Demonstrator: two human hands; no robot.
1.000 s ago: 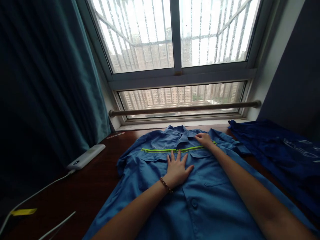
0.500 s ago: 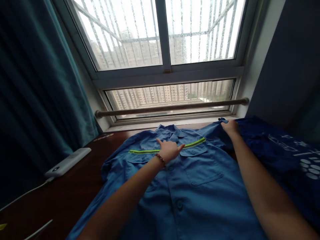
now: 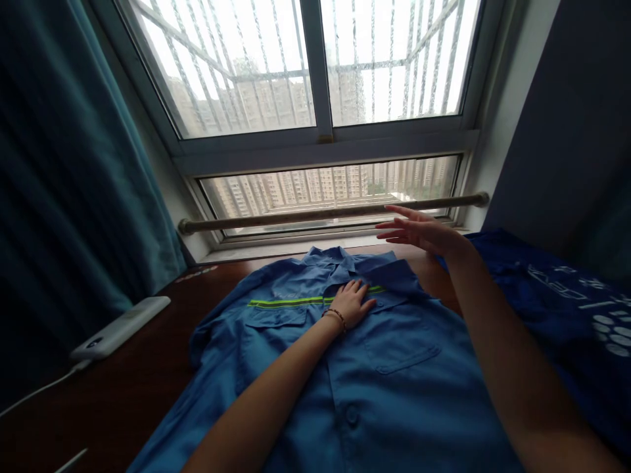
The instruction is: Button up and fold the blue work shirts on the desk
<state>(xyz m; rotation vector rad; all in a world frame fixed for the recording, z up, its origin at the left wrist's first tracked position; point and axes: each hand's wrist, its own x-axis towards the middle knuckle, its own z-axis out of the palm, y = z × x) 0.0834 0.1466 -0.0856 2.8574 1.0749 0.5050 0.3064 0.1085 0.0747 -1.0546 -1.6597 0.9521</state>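
Observation:
A blue work shirt (image 3: 296, 355) lies front side up, its collar toward the window and a yellow-green reflective strip across the chest. My left hand (image 3: 349, 305), with a beaded bracelet at the wrist, rests flat on the shirt's chest beside the strip, fingers stretched out. Above the shirt's right shoulder my right hand (image 3: 419, 233) hangs in the air, fingers spread and holding nothing. The sleeve on that side is folded inward over the chest and covers part of the strip.
A dark blue cloth with white print (image 3: 557, 309) lies at the right. On the brown wooden surface (image 3: 142, 387) at the left is a white power bank (image 3: 123, 328) with a cable. Behind stand a window with a horizontal rail (image 3: 315, 215) and a teal curtain (image 3: 113, 171).
My right hand has let go of the right sleeve, which now lies folded inward, and has risen toward the rail. My left hand has moved slightly right and flattened onto the shirt.

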